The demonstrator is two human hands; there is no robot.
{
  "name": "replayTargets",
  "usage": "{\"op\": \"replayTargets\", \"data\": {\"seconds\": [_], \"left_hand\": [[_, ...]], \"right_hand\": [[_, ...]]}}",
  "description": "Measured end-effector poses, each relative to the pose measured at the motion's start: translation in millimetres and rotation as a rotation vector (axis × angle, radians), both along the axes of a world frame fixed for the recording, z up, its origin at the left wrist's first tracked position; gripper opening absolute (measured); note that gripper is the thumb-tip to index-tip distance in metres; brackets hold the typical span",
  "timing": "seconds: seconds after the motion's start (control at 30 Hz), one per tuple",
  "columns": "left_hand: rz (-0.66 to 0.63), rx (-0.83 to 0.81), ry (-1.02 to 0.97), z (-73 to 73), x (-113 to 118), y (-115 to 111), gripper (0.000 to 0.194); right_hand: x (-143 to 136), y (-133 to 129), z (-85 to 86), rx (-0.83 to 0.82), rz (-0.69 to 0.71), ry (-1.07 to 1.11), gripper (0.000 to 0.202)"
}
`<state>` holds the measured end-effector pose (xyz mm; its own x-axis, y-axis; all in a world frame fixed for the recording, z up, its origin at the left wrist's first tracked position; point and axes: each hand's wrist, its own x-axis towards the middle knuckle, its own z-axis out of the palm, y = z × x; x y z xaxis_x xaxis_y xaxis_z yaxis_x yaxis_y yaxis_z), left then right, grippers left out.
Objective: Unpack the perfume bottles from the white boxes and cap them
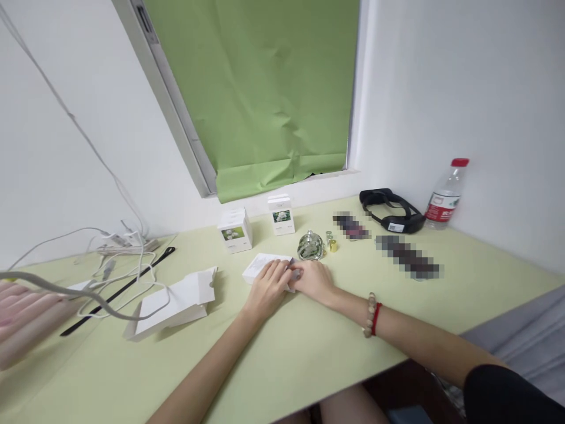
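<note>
A small white box (260,263) lies on the table in front of me. My left hand (269,285) is on its near side, fingers bent over the top and holding it. At the box's right end, my right hand (314,281) has its fingers curled together against the edge, meeting my left fingertips; a small greyish bit shows there. Just behind my right hand is a round clear glass bottle (310,246) with greenish tones. Beside it are a gold cap (333,245) and a small silvery-green piece (329,237).
Two white boxes with flower pictures, a wider one (235,231) and a narrower one (281,215), stand near the window wall. An opened white carton (174,303), cables and a power strip (128,246) are leftward. A black headset (392,212) and water bottle (445,197) sit rightward.
</note>
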<state>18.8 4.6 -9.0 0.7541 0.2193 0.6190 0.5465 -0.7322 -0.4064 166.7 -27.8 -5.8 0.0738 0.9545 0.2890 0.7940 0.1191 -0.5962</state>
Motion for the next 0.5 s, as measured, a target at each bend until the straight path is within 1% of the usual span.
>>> {"op": "replayTargets", "data": {"seconds": [0.1,0.17,0.23,0.3,0.4,0.5], "left_hand": [[0.008,-0.003,-0.048,1.5,1,0,0.024],[0.019,-0.06,-0.074,2.2,2,-1,0.032],[0.016,-0.107,-0.079,2.6,3,-1,0.034],[-0.014,-0.101,-0.064,3.0,3,-1,0.028],[-0.095,-0.028,-0.03,3.6,3,-3,0.014],[-0.147,0.006,0.006,3.9,3,-5,0.011]], "right_hand": [[1,1,1.6,0.051,-0.003,0.04,0.022],[2,2,0.5,0.046,0.019,0.107,0.023],[3,3,-2.2,0.053,0.039,0.149,0.022],[4,5,-5.4,0.091,0.065,0.156,0.018],[4,9,-9.4,0.131,0.117,0.145,0.015],[5,10,-10.7,0.122,0.126,0.124,0.017]]}}
